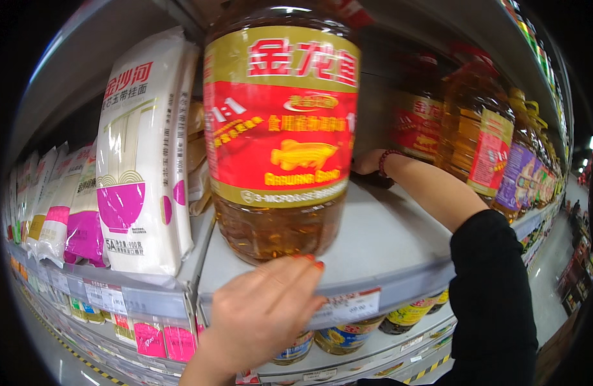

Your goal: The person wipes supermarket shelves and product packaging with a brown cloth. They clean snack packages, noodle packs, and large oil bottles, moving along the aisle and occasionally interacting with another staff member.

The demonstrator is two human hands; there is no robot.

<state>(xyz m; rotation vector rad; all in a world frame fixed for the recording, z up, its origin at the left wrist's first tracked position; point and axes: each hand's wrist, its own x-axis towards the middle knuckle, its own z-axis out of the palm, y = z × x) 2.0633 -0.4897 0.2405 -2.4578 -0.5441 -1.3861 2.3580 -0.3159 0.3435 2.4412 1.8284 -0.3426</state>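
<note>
A large plastic bottle of Arawana cooking oil (282, 159) with a red and gold label fills the middle of the view, upright at the front of the grey shelf (393, 227). My left hand (265, 306) is at the shelf's front edge, its bent fingertips by the bottle's base; whether they touch it cannot be made out. My right arm reaches over the shelf, and my right hand (368, 161) is partly hidden behind the bottle. A beaded bracelet (384, 161) circles that wrist. What the right fingers touch is out of sight.
White packs of dried noodles (137, 159) stand close on the left. More oil bottles (477, 130) line the shelf beyond my right forearm. Price labels (352, 306) run along the shelf edge. Bottles with blue labels (347, 335) sit on the shelf below.
</note>
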